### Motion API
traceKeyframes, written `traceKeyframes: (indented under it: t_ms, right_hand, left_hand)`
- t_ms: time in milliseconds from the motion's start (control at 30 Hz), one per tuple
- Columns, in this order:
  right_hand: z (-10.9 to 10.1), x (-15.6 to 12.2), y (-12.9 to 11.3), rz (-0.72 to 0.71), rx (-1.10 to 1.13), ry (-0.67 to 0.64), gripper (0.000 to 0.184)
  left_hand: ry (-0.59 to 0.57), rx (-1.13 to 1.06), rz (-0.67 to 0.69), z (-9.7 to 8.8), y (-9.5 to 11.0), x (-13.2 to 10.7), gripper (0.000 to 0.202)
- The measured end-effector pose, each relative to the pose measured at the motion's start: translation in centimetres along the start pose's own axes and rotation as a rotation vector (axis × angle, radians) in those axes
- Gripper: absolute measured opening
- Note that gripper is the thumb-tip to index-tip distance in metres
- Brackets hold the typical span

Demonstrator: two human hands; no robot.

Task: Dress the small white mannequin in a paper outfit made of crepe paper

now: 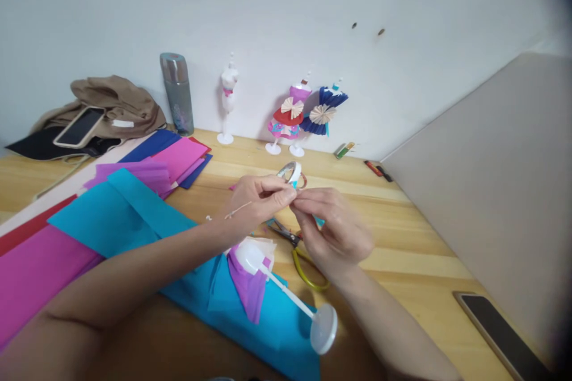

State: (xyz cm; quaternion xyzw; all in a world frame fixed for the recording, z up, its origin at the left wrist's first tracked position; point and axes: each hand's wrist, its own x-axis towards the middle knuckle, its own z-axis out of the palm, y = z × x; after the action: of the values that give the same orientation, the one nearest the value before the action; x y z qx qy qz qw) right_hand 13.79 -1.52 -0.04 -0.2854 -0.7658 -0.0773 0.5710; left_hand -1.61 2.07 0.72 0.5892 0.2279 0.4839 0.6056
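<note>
My left hand and my right hand meet over the table, fingertips pinched together. Whatever lies between them is too small to make out, though a speck of blue shows by the left fingertips. Just beyond the fingers is a white roll of tape; whether a hand touches it I cannot tell. Below my hands, a white mini dress form lies tilted on blue paper, with purple paper wrapped about its body. Yellow-handled scissors lie partly behind my right hand.
Coloured paper sheets spread across the left. Along the wall stand a bare dress form, two dressed forms and a bottle. One phone rests by brown cloth; another phone lies at right.
</note>
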Motion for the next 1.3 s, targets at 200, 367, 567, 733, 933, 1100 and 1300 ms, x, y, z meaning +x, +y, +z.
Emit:
traceKeyframes:
  t_ms: [200, 367, 567, 733, 933, 1100, 1300]
  right_hand:
    - [0.0, -0.9, 0.8, -0.243, -0.150, -0.122, 0.025]
    - [-0.3, -0.3, 0.3, -0.107, 0.011, -0.018, 0.029]
    - [-1.3, 1.0, 0.5, 0.195, -0.027, 0.002, 0.020]
    - [-1.9, 1.1, 0.7, 0.027, -0.121, -0.109, 0.026]
    - [-1.8, 1.1, 0.4, -0.006, -0.220, -0.250, 0.022]
    - [-1.5, 0.8, 0.4, 0.226, -0.053, -0.141, 0.020]
    - [-2.4, 0.8, 1.4, 0.496, 0.280, -0.030, 0.016]
  left_hand:
    - [0.096, -0.295, -0.167, 0.4, 0.0, -0.1, 0.016]
    - [0.127, -0.129, -0.071, 0.0, 0.2, 0.2, 0.008]
    - [0.019, 0.413, 0.377, -0.4, -0.1, 0.2, 0.011]
    - [-0.019, 0.734, 0.533, -0.7, -0.2, -0.1, 0.014]
    - [-0.160, 0.950, 0.434, -0.8, 0.7, 0.0, 0.022]
    - [-0.112, 0.727, 0.331, -0.8, 0.8, 0.1, 0.017]
    - [-0.013, 0.389, 0.121, -0.8, 0.8, 0.4, 0.011]
